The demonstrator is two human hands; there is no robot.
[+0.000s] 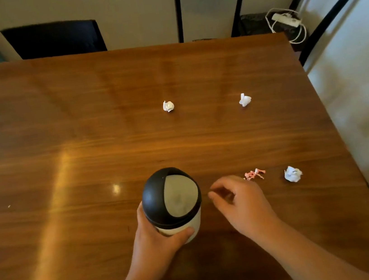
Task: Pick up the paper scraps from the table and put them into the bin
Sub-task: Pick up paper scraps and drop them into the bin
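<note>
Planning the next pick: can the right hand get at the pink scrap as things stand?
Probably yes: the right hand hovers just beside the pink scrap, bare table between, nothing blocking. The left hand holds the bin.

The bin [172, 204] is gripped at its base by the left hand [159, 236]. At its 3 o'clock the right hand [239, 199] is held, fingers loosely curled. A pink scrap [254, 174] and three white scraps [293, 174] [168, 106] [245, 99] are scattered across the table [59, 133].

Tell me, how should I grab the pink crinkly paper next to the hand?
Pinch the pink scrap around its middle clump, coming straight down from above. It lies low and stringy on the table, so a side grab would probably just push it. The right hand is closest; the left hand holds the bin.
</note>
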